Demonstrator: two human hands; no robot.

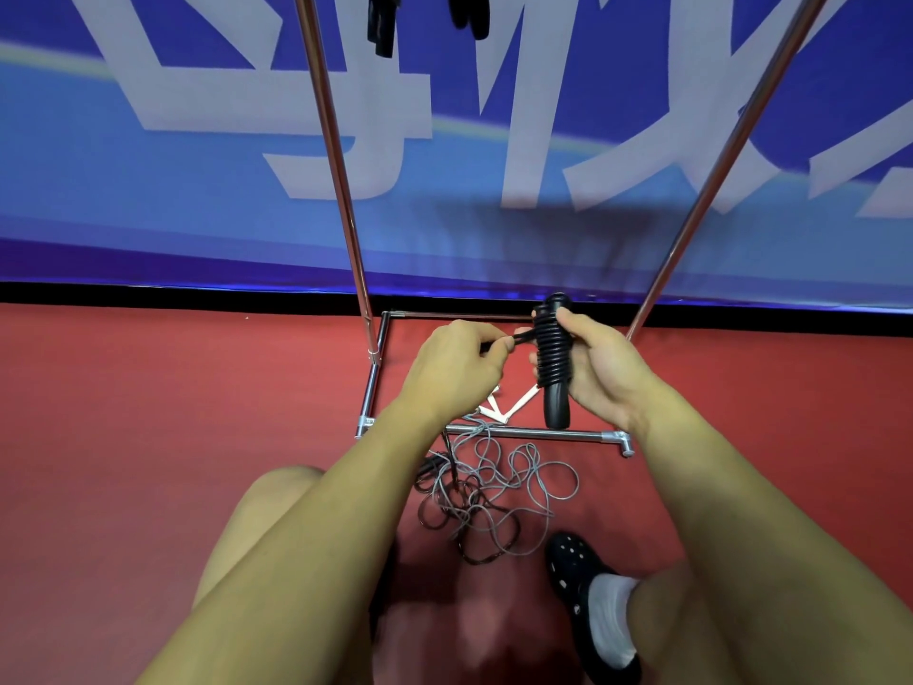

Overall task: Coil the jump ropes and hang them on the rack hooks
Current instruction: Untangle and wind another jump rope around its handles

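Observation:
My right hand (600, 368) grips a black jump rope bundle (554, 355), its cord wound in tight turns around the upright handles. My left hand (457, 363) pinches the loose end of that black cord just left of the bundle. Below my hands, a tangle of grey and dark ropes (494, 496) lies loose on the red floor. The metal rack (336, 155) stands in front of me, its two poles rising out of view. Black handles of hung ropes (383, 22) dangle at the top edge.
The rack's base bars (538, 432) lie on the red floor (148, 412) just beyond the tangle. A blue banner wall (148, 140) stands close behind. My bare knee (276, 491) and black shoe with white sock (588, 590) sit beside the ropes.

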